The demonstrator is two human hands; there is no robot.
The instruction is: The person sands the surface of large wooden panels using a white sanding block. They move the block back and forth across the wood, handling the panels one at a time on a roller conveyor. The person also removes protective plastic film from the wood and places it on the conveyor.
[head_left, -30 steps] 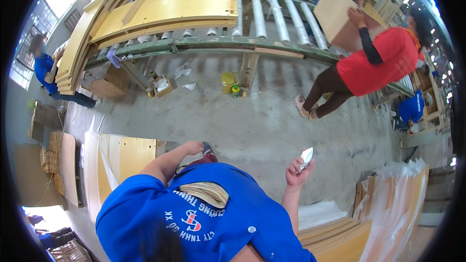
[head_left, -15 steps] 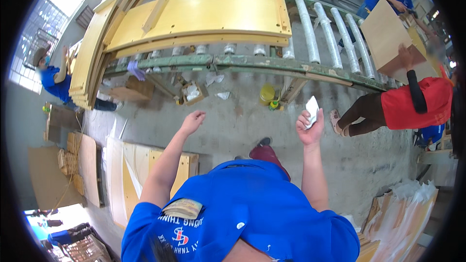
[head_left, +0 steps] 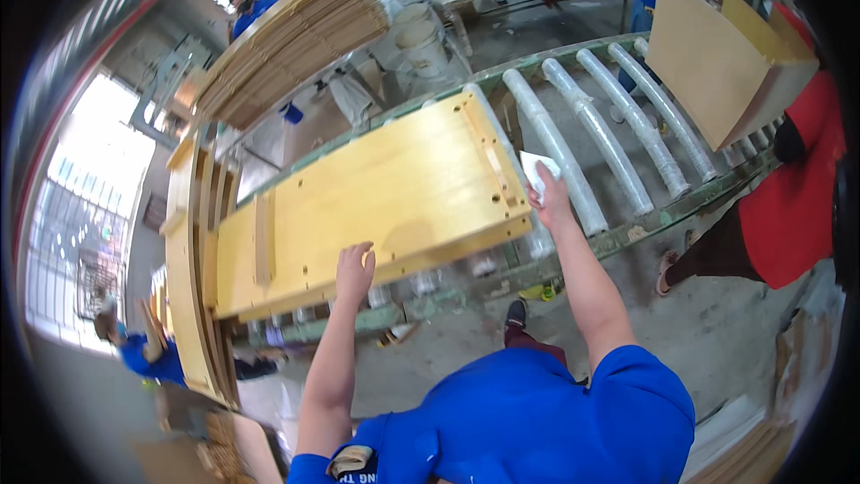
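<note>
A long yellow wooden panel (head_left: pixel 385 184) lies on the roller conveyor in front of me, with small holes and a narrow wooden strip (head_left: pixel 262 237) across its left part. Another strip (head_left: pixel 488 157) runs along its right end. My left hand (head_left: pixel 356 274) is at the panel's near edge, empty, with its fingers loosely bent and apart; whether it touches the wood I cannot tell. Beside the panel's right end, my right hand (head_left: pixel 552 201) is closed on a folded white cloth (head_left: pixel 537 170), which could also be paper.
Plastic-wrapped rollers (head_left: pixel 600 139) continue to the right. There a person in red (head_left: pixel 788 188) stands by a large brown board box (head_left: pixel 708 63). Upright yellow boards (head_left: pixel 193 278) stand at the panel's left end. Stacked brown boards (head_left: pixel 287 45) and a white bucket (head_left: pixel 419 45) are beyond the conveyor.
I have come closer to the conveyor. My left hand has reached forward to the panel's near edge, and my right hand has carried the white cloth up beside its right end.
</note>
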